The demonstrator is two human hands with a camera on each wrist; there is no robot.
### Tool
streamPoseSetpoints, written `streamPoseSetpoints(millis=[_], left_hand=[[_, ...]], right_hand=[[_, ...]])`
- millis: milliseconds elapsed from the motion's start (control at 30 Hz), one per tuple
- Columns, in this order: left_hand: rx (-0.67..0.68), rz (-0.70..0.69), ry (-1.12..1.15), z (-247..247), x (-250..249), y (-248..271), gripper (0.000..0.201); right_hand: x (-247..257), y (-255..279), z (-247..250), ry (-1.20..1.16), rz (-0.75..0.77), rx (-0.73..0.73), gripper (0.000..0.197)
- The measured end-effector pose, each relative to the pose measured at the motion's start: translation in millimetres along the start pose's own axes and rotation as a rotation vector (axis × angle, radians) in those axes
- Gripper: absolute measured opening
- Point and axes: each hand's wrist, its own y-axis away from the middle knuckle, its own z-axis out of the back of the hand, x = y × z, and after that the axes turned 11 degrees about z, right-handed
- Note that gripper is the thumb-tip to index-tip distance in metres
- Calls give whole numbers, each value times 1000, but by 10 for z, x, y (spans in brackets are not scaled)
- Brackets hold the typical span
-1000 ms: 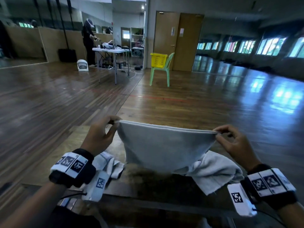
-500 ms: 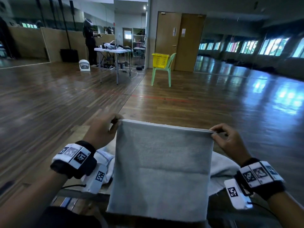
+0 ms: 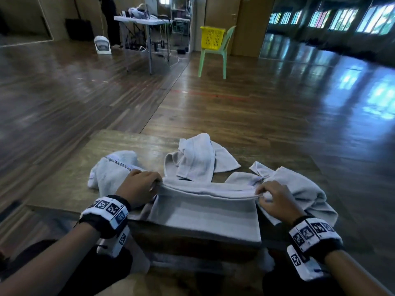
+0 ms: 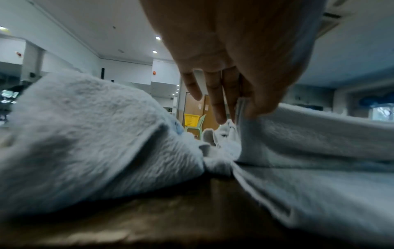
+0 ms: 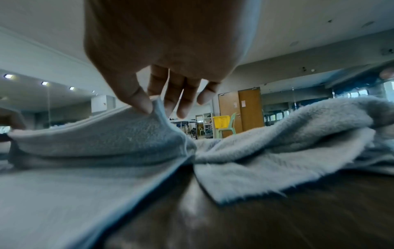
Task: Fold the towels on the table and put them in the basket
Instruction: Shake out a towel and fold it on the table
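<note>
Towel (image 3: 203, 212) in hand lies on the near edge of the table (image 3: 119, 144), its long axis running left to right, its near part draping over the edge. The left hand (image 3: 139, 186) pinches its far-left corner between thumb and fingers; the right hand (image 3: 275, 197) pinches the far-right corner likewise. Both hands sit equally close. Crumpled towels (image 3: 196, 159) lie just beyond, and the yellow basket (image 3: 211, 37) stands far off on a green chair (image 3: 215, 54).

The yellow basket (image 3: 212, 37) is too distant to see inside. The desk's (image 3: 70, 180) near edge is hidden under the draped towel (image 3: 205, 216). The towel's near part blurs in both wrist views.
</note>
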Motion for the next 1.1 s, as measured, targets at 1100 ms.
streamPoseSetpoints(millis=[1100], left_hand=[[85, -166, -35, -240, 62, 310, 11]], right_hand=[[-74, 567, -123, 222, 94, 190, 31]])
